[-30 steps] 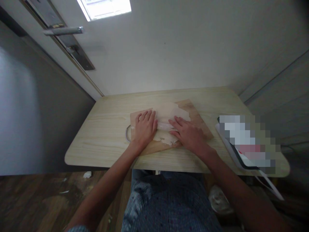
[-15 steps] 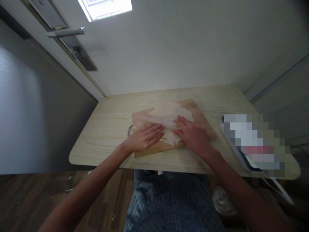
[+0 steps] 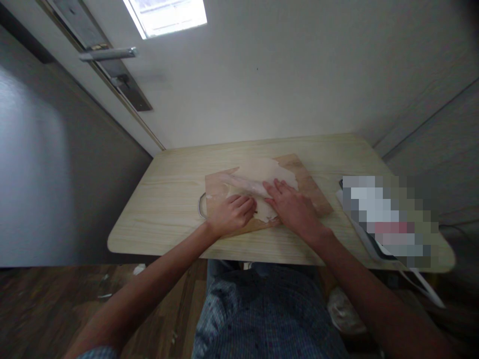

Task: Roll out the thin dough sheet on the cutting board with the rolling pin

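A thin, pale sheet of what looks like dough (image 3: 264, 167) lies spread on a wooden cutting board (image 3: 314, 192), its edges ragged. Across its middle runs a long whitish roll (image 3: 243, 184); whether it is a rolling pin or rolled-up dough I cannot tell. My right hand (image 3: 292, 202) rests on the roll's right end, fingers stretched out. Just below the roll, over the sheet's near part, my left hand (image 3: 232, 213) has its fingers curled and pressed together. Anything between those fingertips is hidden. Small dark marks show beside them on the sheet.
The board, with a metal ring handle (image 3: 202, 205) at its left, sits on a light wood table (image 3: 149, 199). A blurred-out flat item (image 3: 385, 219) lies at the right end. Behind the table stands a pale door with a lever handle (image 3: 108, 54).
My left hand has gone from flat, stretched fingers on the roll to curled fingers nearer me. My right hand has shifted slightly left, still resting on the roll.
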`<move>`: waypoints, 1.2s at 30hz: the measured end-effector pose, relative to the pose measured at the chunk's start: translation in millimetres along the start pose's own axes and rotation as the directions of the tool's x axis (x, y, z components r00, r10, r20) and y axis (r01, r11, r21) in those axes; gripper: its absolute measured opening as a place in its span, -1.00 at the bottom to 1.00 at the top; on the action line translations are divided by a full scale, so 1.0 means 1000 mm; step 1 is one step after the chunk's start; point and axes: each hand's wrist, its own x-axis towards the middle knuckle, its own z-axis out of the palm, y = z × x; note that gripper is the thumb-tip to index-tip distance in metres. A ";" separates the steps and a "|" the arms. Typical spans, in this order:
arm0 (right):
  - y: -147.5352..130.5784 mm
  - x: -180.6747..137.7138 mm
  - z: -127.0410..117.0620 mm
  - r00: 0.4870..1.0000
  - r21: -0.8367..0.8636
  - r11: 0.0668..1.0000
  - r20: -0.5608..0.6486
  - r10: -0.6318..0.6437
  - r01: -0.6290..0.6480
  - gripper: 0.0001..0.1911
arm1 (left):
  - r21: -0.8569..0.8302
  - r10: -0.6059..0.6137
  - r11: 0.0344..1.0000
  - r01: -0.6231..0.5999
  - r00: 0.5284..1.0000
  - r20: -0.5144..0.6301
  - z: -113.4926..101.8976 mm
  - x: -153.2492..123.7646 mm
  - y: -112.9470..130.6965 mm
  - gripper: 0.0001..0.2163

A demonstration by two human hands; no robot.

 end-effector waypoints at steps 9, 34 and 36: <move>0.001 0.000 0.002 1.000 0.041 0.999 -0.011 0.025 -0.025 -0.58 | -0.026 -0.062 0.998 0.062 0.998 -0.002 -0.003 -0.004 0.004 -0.77; -0.006 -0.009 0.000 0.998 0.054 0.998 -0.052 -0.026 0.029 -0.64 | -0.047 -0.502 0.857 0.513 0.852 0.147 -0.020 -0.005 0.076 -0.60; -0.011 -0.012 -0.002 0.996 0.067 0.995 -0.053 -0.065 0.069 -0.65 | -0.059 -0.521 0.844 0.534 0.841 0.147 -0.019 -0.003 0.077 -0.60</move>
